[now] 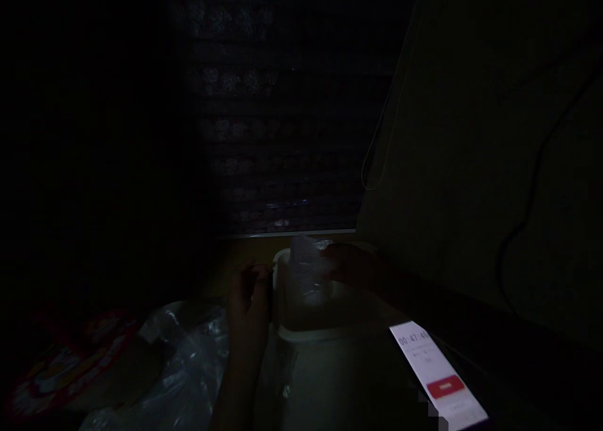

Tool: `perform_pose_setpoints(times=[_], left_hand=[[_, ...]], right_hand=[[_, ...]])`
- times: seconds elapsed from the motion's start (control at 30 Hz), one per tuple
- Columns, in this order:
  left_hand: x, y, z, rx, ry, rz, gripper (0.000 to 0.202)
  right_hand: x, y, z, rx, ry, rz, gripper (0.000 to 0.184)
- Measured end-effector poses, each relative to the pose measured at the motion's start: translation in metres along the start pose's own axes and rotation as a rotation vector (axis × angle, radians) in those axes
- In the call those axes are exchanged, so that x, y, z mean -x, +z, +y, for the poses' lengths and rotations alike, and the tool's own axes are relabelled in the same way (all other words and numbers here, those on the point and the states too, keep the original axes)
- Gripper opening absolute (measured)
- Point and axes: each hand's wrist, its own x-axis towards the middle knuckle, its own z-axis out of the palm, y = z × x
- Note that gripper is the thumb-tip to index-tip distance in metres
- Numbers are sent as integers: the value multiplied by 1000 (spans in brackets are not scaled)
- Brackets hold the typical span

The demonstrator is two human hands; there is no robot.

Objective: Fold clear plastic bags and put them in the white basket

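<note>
The scene is very dark. My left hand curls against the left rim of a pale rectangular container, fingers closed on its edge or on something thin and dark beside it. My right hand reaches over the container's far side and pinches a clear crumpled plastic bag that hangs into the container.
A lit phone showing a timer and a red button lies at the lower right. Crumpled clear plastic and a red printed package lie at the lower left. A thin cord and a dark cable hang on the wall at right.
</note>
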Motion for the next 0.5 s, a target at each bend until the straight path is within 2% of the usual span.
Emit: perform_pose_setpoints(times=[0.07, 0.27, 0.37, 0.43, 0.5], left_hand=[[-1, 0, -2, -31, 10, -8, 30], [-1, -3, -5, -207, 113, -94, 23], [-2, -7, -2, -344, 202, -161, 23], [-5, -7, 2, -471, 276, -236, 23], [-13, -2, 8, -629, 333, -392, 24]], right_hand=[[-1, 2, 2, 80, -24, 27, 42], [-5, 16, -3, 180, -40, -110, 39], [2, 20, -7, 172, -41, -120, 40], [8, 21, -11, 151, -45, -84, 39], [11, 21, -13, 112, -52, -69, 37]])
